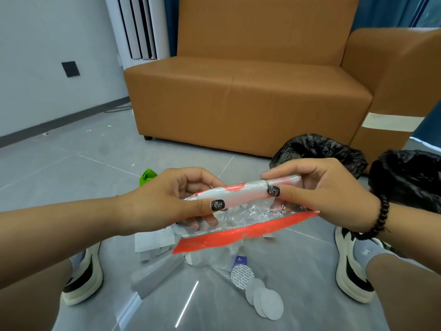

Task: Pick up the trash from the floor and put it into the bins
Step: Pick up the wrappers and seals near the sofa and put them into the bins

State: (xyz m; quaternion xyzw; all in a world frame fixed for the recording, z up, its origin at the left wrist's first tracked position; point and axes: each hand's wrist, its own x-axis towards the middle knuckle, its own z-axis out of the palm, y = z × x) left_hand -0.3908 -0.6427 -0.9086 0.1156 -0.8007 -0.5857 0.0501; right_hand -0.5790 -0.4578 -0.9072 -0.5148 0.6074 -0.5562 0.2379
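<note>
Head view. We see the left hand (176, 199) and the right hand (317, 192) together grasping a clear plastic wrapper (238, 218) with red-orange edges; on each hand the thumb and fingers (280, 175) pinch its rolled upper edge. The wrapper is held in the air in front of the sofa (238, 91), above the floor (71, 158). Two bins lined with black bags stand at the sofa's base: the nearer-to-sofa bin (319, 149) just behind the right hand, the second bin (405, 177) to its right.

We judge the task to be under way: this piece is lifted but not yet binned. Still on the floor, on the near side from the sofa, lie round foil seals (260, 295), white paper (152, 240), clear packaging (210, 259) and a green scrap (148, 175). We cannot tell what the bins already contain.
</note>
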